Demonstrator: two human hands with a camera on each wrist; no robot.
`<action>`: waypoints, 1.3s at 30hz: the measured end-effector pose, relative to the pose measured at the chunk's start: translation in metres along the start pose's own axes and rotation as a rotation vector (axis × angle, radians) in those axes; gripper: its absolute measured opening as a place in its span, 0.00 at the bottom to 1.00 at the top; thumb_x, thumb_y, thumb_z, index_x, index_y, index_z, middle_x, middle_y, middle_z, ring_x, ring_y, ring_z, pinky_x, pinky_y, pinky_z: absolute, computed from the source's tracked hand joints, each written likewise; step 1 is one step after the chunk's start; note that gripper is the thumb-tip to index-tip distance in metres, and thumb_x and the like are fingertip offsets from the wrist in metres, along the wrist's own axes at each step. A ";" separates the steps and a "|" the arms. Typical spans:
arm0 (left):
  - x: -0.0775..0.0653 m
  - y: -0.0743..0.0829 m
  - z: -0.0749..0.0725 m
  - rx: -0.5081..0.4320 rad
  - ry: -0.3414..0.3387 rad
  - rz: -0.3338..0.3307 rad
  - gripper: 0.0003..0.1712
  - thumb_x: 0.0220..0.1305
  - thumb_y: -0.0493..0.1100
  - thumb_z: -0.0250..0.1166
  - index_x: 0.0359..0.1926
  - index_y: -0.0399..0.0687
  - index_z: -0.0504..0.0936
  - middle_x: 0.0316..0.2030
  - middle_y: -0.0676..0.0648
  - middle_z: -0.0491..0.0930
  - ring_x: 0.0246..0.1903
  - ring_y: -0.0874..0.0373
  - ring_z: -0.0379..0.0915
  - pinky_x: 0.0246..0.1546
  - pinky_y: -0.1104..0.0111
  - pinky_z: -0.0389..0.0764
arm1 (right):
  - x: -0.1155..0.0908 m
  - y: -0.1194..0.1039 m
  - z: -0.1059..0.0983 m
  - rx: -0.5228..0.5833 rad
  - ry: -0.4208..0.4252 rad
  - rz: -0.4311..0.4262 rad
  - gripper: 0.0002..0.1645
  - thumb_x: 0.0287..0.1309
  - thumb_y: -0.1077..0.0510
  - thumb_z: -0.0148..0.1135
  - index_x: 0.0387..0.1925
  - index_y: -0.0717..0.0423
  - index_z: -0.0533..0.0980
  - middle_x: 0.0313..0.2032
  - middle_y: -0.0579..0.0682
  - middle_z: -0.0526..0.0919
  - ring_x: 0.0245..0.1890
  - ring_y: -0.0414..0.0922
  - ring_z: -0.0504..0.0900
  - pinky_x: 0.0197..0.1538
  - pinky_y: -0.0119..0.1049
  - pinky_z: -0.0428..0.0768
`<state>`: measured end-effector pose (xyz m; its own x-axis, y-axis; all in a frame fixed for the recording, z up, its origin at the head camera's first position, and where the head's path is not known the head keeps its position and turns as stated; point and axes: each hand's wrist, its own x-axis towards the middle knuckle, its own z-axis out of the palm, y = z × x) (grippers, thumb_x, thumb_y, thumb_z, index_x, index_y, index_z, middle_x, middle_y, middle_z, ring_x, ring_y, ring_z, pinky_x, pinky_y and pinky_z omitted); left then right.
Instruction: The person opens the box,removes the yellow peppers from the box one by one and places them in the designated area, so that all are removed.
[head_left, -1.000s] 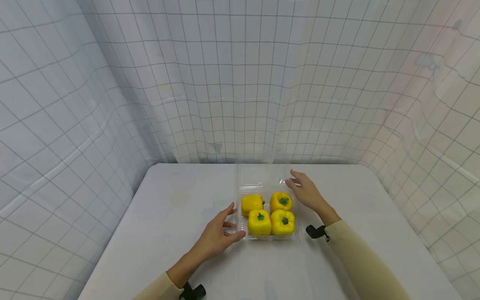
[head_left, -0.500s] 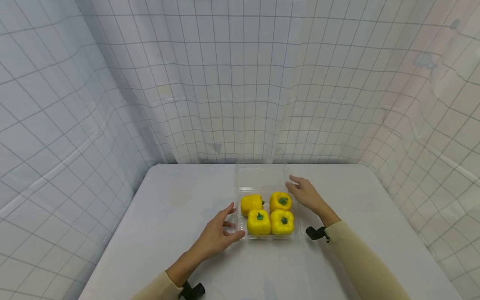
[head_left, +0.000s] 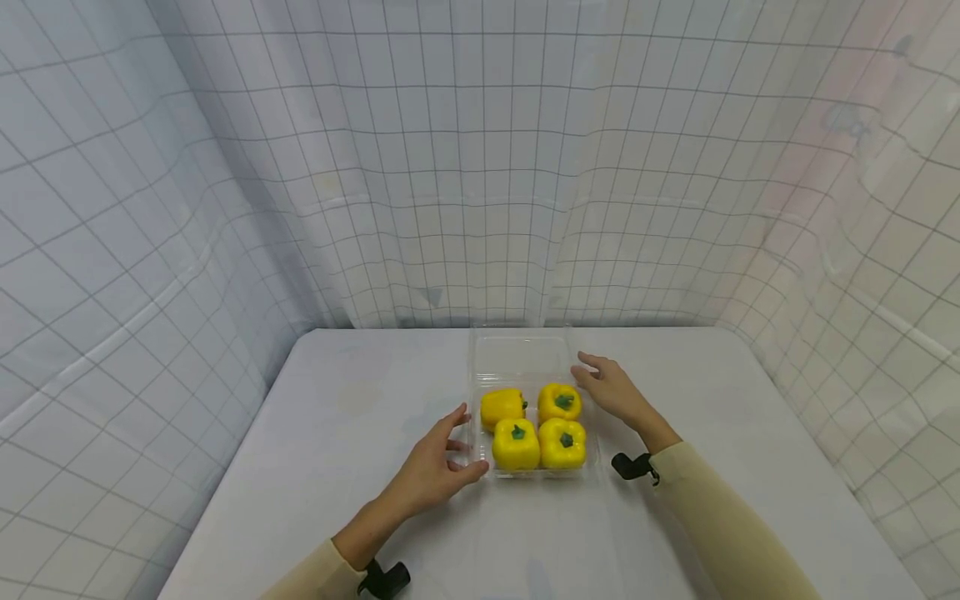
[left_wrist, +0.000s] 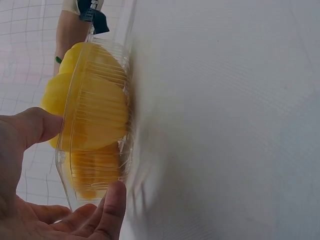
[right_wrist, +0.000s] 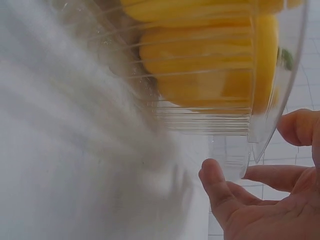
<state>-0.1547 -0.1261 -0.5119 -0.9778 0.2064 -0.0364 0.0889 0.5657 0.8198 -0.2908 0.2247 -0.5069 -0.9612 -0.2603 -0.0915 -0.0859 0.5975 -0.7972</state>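
A clear plastic clamshell container (head_left: 536, 474) stands on the table with several yellow bell peppers (head_left: 516, 445) inside, in two rows with green stems showing. Its transparent lid (head_left: 521, 354) is folded back on the far side. My left hand (head_left: 429, 473) is at the near left corner; its thumb touches the rim in the left wrist view, and loosely bent fingers lie beside the left wall. Near the hinge on the right side is my right hand (head_left: 617, 393). In the right wrist view its thumb (right_wrist: 296, 127) is at the rim, with spread fingers by the lid's edge.
A white-covered table (head_left: 360, 392) lies under the container. White grid-patterned curtains (head_left: 442, 167) hang behind it and on both sides. Dark wrist cameras (head_left: 633, 465) sit at both light-coloured sleeves.
The lid has settled back lower and flatter. My right hand has come slightly nearer, down along the right side. The left hand has stayed at its corner.
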 end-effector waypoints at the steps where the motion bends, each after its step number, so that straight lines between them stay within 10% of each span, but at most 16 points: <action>1: 0.001 -0.001 0.000 0.003 -0.001 -0.001 0.60 0.71 0.49 0.85 0.94 0.48 0.61 0.86 0.42 0.75 0.65 0.45 0.88 0.52 0.63 0.96 | 0.000 0.000 0.000 0.000 0.001 0.004 0.45 0.93 0.39 0.52 0.92 0.64 0.60 0.91 0.70 0.60 0.88 0.72 0.69 0.85 0.72 0.72; 17: 0.002 0.000 -0.004 0.028 -0.027 0.045 0.62 0.69 0.50 0.83 0.94 0.44 0.60 0.89 0.39 0.68 0.67 0.45 0.86 0.46 0.75 0.86 | -0.011 0.001 0.000 -0.105 0.066 -0.115 0.40 0.94 0.46 0.54 0.89 0.66 0.64 0.87 0.73 0.65 0.81 0.73 0.78 0.78 0.68 0.82; 29: 0.008 -0.009 -0.001 0.093 0.007 0.132 0.63 0.70 0.63 0.82 0.92 0.41 0.61 0.84 0.33 0.71 0.65 0.44 0.86 0.50 0.61 0.94 | -0.026 -0.013 -0.005 -0.200 0.109 -0.264 0.36 0.92 0.51 0.58 0.87 0.68 0.67 0.85 0.75 0.67 0.81 0.75 0.76 0.76 0.70 0.83; 39: 0.012 -0.004 0.003 0.125 -0.002 0.078 0.70 0.66 0.67 0.84 0.94 0.43 0.58 0.90 0.37 0.62 0.73 0.42 0.83 0.68 0.45 0.92 | -0.044 -0.029 -0.005 -0.308 0.117 -0.343 0.34 0.89 0.55 0.64 0.86 0.62 0.71 0.85 0.70 0.70 0.84 0.72 0.73 0.83 0.75 0.74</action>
<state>-0.1662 -0.1238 -0.5173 -0.9666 0.2551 0.0230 0.1873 0.6430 0.7426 -0.2477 0.2221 -0.4769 -0.8854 -0.4049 0.2282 -0.4601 0.6939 -0.5540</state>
